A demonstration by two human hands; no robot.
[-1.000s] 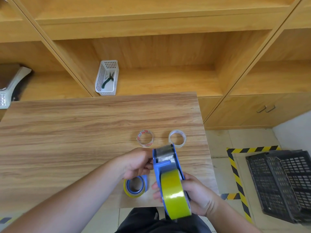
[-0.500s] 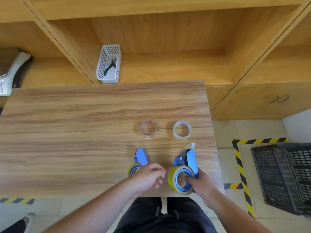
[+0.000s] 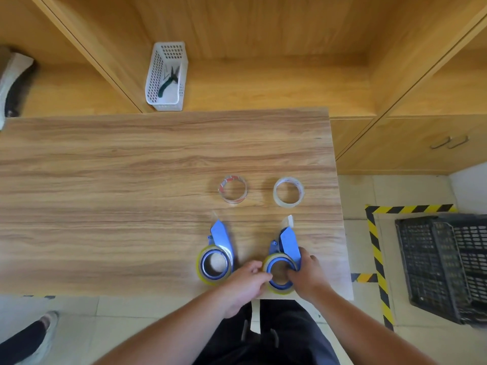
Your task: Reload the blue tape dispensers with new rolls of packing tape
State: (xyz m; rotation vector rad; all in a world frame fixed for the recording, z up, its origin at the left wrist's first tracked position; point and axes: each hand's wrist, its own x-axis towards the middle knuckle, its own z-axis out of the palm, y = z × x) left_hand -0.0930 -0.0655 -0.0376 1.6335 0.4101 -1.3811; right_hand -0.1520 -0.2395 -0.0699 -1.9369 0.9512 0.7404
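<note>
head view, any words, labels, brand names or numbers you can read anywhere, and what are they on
None can be read.
Left core: red and white marks inside, too blurred to read.
Right core: no print that shows.
Both dispensers: plain blue, no label that shows.
Floor tape: yellow and black stripes only, no words.

Two dispensers [image 3: 216, 255] [image 3: 283, 255] lie side by side before two empty cores [image 3: 233, 189] [image 3: 288, 191].

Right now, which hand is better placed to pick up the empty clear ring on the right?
Right hand: it is nearer the right-side empty ring. The left hand sits farther left, touching the right dispenser.
</note>
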